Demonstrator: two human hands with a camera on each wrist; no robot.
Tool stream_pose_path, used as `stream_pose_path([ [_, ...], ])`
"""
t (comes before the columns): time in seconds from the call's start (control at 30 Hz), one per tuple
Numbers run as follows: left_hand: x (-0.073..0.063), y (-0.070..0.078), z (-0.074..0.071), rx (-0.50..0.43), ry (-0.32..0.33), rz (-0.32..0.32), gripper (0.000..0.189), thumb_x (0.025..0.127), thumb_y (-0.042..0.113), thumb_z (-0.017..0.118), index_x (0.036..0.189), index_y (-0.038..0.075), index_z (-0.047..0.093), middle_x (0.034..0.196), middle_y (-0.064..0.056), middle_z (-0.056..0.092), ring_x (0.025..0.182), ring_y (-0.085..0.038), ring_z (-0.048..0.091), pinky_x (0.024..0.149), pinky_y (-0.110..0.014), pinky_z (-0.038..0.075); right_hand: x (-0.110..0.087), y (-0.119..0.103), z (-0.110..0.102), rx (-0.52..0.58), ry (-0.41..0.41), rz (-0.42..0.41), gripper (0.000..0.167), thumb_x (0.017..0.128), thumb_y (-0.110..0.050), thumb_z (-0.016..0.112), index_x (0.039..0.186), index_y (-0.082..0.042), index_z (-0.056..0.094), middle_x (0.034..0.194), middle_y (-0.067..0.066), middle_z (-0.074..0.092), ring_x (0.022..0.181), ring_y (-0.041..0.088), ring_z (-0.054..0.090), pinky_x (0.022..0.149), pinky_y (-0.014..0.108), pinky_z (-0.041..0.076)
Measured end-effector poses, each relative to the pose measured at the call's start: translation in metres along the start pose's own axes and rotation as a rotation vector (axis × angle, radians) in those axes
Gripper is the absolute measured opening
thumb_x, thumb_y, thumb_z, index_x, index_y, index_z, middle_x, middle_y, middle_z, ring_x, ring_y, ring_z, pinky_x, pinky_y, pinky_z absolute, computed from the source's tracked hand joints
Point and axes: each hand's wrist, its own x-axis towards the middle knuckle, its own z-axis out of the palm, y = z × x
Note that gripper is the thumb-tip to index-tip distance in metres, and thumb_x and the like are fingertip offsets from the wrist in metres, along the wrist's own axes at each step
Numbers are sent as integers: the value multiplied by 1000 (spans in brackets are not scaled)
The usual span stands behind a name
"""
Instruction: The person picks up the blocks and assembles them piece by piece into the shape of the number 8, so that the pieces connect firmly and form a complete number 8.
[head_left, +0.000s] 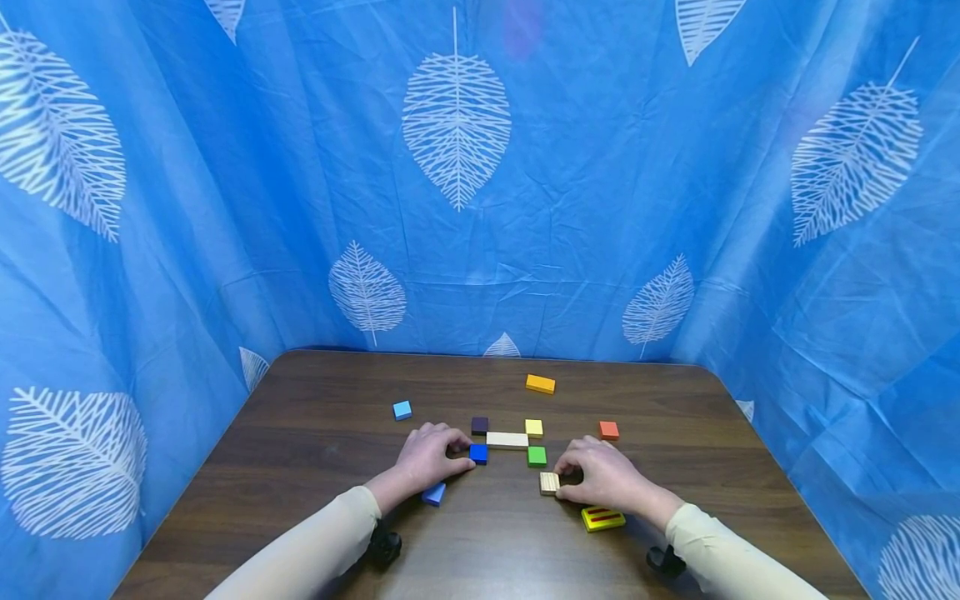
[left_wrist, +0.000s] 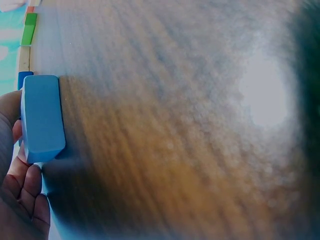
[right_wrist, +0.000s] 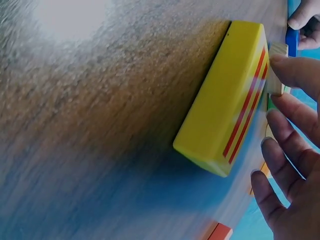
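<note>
My left hand (head_left: 431,456) pinches a small dark-blue block (head_left: 478,454) by its left side, thumb in front and fingers behind. This block stands at the left end of a long cream block (head_left: 507,440), with a black block (head_left: 480,426) just behind. My right hand (head_left: 597,473) pinches a pale striped wooden block (head_left: 550,483) between thumb and index finger. Its other fingers are spread in the right wrist view. A green block (head_left: 537,456) and a pale yellow block (head_left: 533,428) sit at the cream block's right end.
A lighter blue block (left_wrist: 44,117) lies under my left wrist, and a yellow block with red stripes (right_wrist: 220,95) near my right wrist. Farther out are a sky-blue block (head_left: 402,410), an orange block (head_left: 540,384) and a red-orange block (head_left: 609,431). A blue leaf-patterned curtain (head_left: 570,208) surrounds the wooden table (head_left: 315,400).
</note>
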Motion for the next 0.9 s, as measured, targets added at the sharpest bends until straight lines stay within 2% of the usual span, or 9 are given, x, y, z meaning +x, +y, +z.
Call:
stream_pose_path([
  [0.57, 0, 1, -1, -6, -5, -1, 31, 87, 43, 81, 109, 22, 76, 92, 10, 62, 92, -16, 52, 84, -41, 41, 5, -8, 4, -27, 18, 12, 25, 78, -40, 89, 95, -26, 76, 89, -19, 59, 86, 6, 50, 79, 37, 46],
  [0.9, -1, 1, -1, 4, -6, -2, 31, 87, 44, 81, 110, 22, 76, 93, 10, 62, 93, -17, 52, 85, -42, 41, 7, -10, 6, -31, 8, -20, 24, 81, -35, 87, 101, -25, 78, 91, -18, 60, 85, 6, 50, 76, 36, 44],
])
